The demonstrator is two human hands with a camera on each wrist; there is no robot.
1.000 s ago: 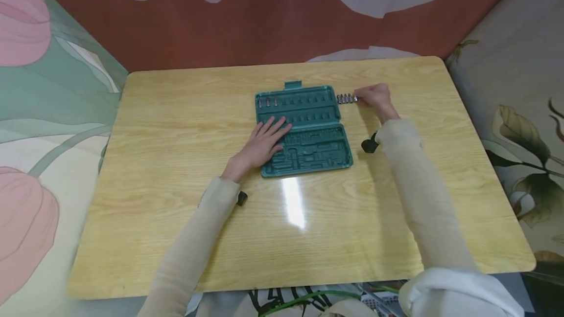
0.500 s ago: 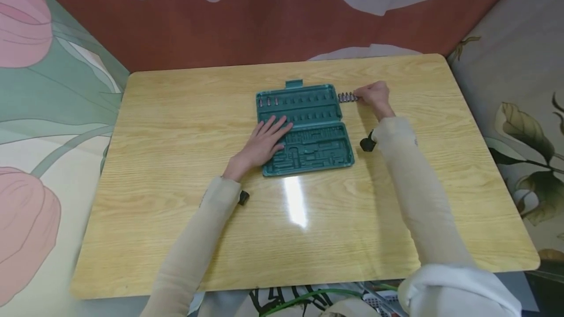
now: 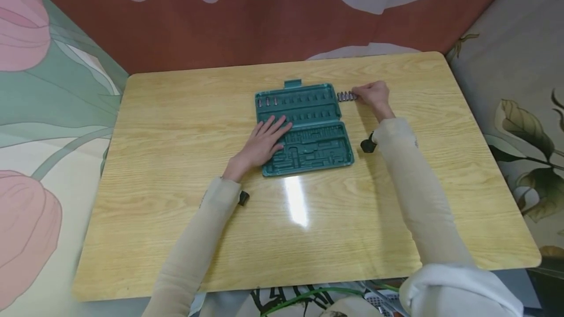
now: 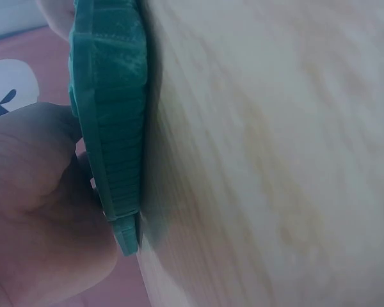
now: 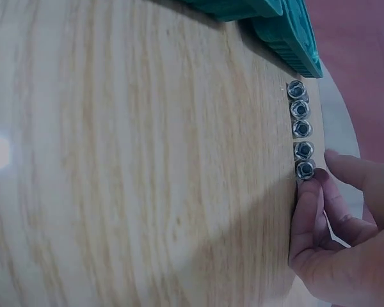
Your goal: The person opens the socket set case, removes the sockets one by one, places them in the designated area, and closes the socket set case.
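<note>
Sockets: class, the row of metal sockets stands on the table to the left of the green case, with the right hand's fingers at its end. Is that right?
Not quite. The sockets stand to the right of the case, not the left, as the head view shows. The right hand does touch the row's end on the table.

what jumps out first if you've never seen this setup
A green tool case lies open flat in the middle of the wooden table, with the left hand resting flat on it. Just right of the case, the right hand touches the end of a short row of small metal sockets standing on the table.
</note>
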